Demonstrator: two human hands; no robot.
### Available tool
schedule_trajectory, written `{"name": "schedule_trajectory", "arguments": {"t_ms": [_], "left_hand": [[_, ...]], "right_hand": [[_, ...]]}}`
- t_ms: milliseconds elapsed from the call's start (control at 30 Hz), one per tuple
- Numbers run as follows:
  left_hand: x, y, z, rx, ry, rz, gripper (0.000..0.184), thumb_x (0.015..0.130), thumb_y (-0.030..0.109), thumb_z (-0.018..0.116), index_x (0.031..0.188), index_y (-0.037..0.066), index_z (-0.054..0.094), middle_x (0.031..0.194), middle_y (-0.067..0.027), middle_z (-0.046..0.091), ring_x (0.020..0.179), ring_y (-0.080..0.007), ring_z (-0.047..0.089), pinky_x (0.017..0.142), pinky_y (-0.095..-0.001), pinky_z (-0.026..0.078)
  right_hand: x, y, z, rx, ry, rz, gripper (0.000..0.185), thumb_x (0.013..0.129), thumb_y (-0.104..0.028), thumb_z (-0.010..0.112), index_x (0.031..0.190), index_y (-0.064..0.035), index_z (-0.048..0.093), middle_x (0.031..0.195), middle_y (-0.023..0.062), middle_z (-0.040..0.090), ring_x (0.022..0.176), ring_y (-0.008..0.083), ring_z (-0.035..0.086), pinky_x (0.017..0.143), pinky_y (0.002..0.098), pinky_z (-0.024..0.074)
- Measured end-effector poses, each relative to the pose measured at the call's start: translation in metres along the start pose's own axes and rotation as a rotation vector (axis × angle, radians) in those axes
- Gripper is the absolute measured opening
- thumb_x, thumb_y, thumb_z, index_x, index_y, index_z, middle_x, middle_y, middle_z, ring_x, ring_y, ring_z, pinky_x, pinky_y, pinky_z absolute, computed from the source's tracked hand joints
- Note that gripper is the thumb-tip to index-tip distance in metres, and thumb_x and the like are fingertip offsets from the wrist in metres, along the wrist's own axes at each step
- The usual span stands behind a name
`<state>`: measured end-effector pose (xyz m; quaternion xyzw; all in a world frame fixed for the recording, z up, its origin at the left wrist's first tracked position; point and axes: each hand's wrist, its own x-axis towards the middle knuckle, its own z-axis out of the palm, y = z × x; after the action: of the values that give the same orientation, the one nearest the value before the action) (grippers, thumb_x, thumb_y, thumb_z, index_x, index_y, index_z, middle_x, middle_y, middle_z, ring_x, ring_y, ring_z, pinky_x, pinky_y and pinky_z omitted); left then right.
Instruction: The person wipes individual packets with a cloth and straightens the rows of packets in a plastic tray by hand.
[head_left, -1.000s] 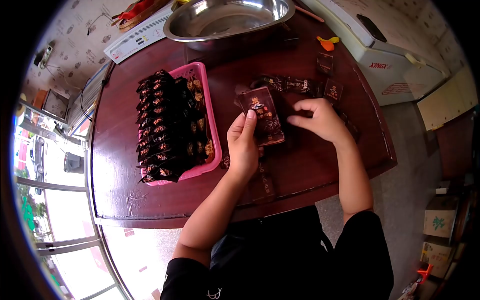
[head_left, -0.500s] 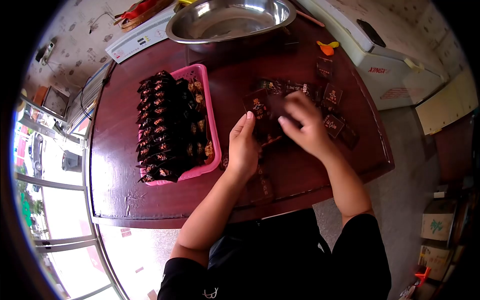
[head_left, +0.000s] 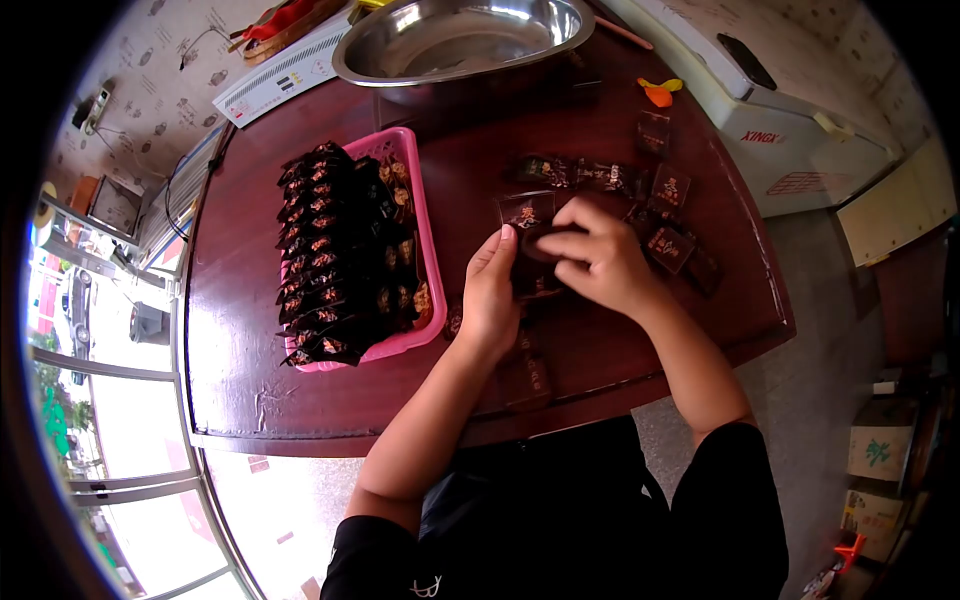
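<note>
Left hand (head_left: pixel 490 290): closed on the left edge of a dark printed packet (head_left: pixel 527 212), with the thumb pressed over the front. Pretty snug grip.
Right hand (head_left: pixel 605 268): half open, with bent fingers spread a bit apart and reaching over the right side of the same packet. Can't tell if actually pinching anything, kinda blurry at the tips.
Dark printed packet: up between both hands, above the table (head_left: pixel 250 385), just right of the pink basket (head_left: pixel 432 240). Partly hidden by fingers, lower part too dark to make out.
Pink basket: holding packed rows of black packets (head_left: pixel 320 250), same as half a second ago.
Loose packets (head_left: pixel 670 188): lying on the table beyond and to the right of the right hand, some overlapping.
Metal bowl (head_left: pixel 460 45): at the far side of the table.
Compared with earlier: right hand well apart from the packet a second ago, blurred mid-move after that, now across its right side. Left hand in nearly the same spot.
</note>
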<state>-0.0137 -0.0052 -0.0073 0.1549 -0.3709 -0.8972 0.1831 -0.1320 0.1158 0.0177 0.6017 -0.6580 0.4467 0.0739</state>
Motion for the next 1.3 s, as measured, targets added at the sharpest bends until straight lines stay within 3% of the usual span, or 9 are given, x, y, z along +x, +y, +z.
{"name": "schedule_trajectory", "arguments": {"t_ms": [100, 167, 300, 367, 567, 700, 867, 1067, 1300], "left_hand": [[-0.003, 0.004, 0.005, -0.026, 0.047, -0.009, 0.029, 0.106, 0.027, 0.041, 0.111, 0.007, 0.061, 0.096, -0.0056, 0.069, 0.08, -0.0139, 0.067, 0.071, -0.0299, 0.056], [-0.001, 0.002, -0.003, -0.066, -0.011, 0.018, 0.03, 0.106, 0.029, 0.041, 0.107, 0.007, 0.062, 0.091, -0.0013, 0.068, 0.078, -0.0095, 0.065, 0.066, -0.0267, 0.054], [0.005, 0.0, -0.005, -0.012, -0.018, -0.019, 0.03, 0.106, 0.032, 0.04, 0.107, 0.01, 0.061, 0.093, -0.0021, 0.067, 0.08, -0.0111, 0.065, 0.067, -0.0267, 0.053], [-0.005, 0.007, 0.007, 0.279, 0.221, -0.212, 0.027, 0.102, 0.03, 0.045, 0.113, 0.01, 0.058, 0.097, -0.0033, 0.065, 0.084, -0.0139, 0.064, 0.068, -0.0291, 0.054], [0.005, -0.013, -0.015, 0.433, 0.023, 0.113, 0.035, 0.104, 0.033, 0.042, 0.118, 0.004, 0.055, 0.096, -0.0044, 0.064, 0.083, -0.0133, 0.063, 0.07, -0.0285, 0.053], [-0.016, 0.015, 0.023, 0.166, 0.192, -0.188, 0.045, 0.106, 0.043, 0.036, 0.114, 0.004, 0.058, 0.094, -0.0024, 0.065, 0.078, -0.0114, 0.062, 0.069, -0.025, 0.051], [-0.004, -0.003, 0.003, 0.293, -0.184, -0.059, 0.045, 0.105, 0.038, 0.038, 0.119, 0.0, 0.058, 0.103, -0.0113, 0.07, 0.099, -0.0191, 0.068, 0.083, -0.032, 0.056], [-0.005, 0.009, 0.01, 0.028, -0.12, -0.117, 0.04, 0.104, 0.028, 0.039, 0.126, -0.002, 0.054, 0.117, -0.0163, 0.065, 0.109, -0.0259, 0.064, 0.096, -0.0406, 0.051], [-0.001, 0.003, 0.0, -0.155, 0.019, -0.195, 0.041, 0.105, 0.036, 0.039, 0.128, 0.005, 0.053, 0.124, -0.0084, 0.06, 0.117, -0.0213, 0.056, 0.1, -0.0397, 0.045]], "right_hand": [[0.005, 0.019, -0.002, 0.087, 0.226, 0.141, 0.02, 0.076, 0.003, 0.065, 0.095, 0.0021, 0.067, 0.089, 0.0068, 0.061, 0.077, 0.0157, 0.062, 0.065, 0.0286, 0.0484], [0.001, 0.012, -0.006, 0.414, 0.231, 0.474, 0.018, 0.081, 0.0, 0.065, 0.098, 0.004, 0.065, 0.087, 0.0046, 0.06, 0.078, 0.0118, 0.06, 0.066, 0.0275, 0.048], [0.004, -0.011, -0.014, 0.575, -0.126, 0.288, 0.018, 0.085, -0.006, 0.068, 0.1, 0.0034, 0.065, 0.09, 0.0041, 0.061, 0.079, 0.0119, 0.059, 0.069, 0.0264, 0.0474], [0.002, -0.008, 0.001, 0.456, -0.086, 0.007, 0.023, 0.084, -0.006, 0.071, 0.106, 0.0023, 0.068, 0.091, 0.0061, 0.06, 0.08, 0.0156, 0.062, 0.068, 0.0273, 0.0501], [0.002, -0.006, 0.01, 0.261, -0.032, -0.005, 0.028, 0.081, -0.008, 0.076, 0.107, 0.0012, 0.068, 0.098, 0.0091, 0.059, 0.082, 0.0217, 0.063, 0.07, 0.0346, 0.0525], [0.002, -0.004, 0.012, -0.043, 0.11, -0.017, 0.029, 0.08, -0.014, 0.077, 0.103, 0.0002, 0.068, 0.097, 0.0101, 0.059, 0.081, 0.0256, 0.063, 0.068, 0.0353, 0.0514], [0.0, 0.021, 0.007, -0.238, 0.185, 0.212, 0.022, 0.085, -0.017, 0.072, 0.098, -0.0001, 0.066, 0.094, 0.0104, 0.058, 0.077, 0.0285, 0.062, 0.066, 0.0386, 0.0501], [0.003, 0.043, -0.004, -0.249, 0.329, 0.173, 0.021, 0.088, -0.015, 0.07, 0.1, 0.0012, 0.064, 0.093, 0.0122, 0.059, 0.077, 0.0322, 0.062, 0.067, 0.039, 0.0493], [0.003, -0.009, 0.005, -0.048, -0.059, -0.076, 0.03, 0.074, -0.021, 0.082, 0.089, 0.0002, 0.067, 0.084, 0.0072, 0.056, 0.066, 0.0224, 0.058, 0.058, 0.0328, 0.0488]]}}
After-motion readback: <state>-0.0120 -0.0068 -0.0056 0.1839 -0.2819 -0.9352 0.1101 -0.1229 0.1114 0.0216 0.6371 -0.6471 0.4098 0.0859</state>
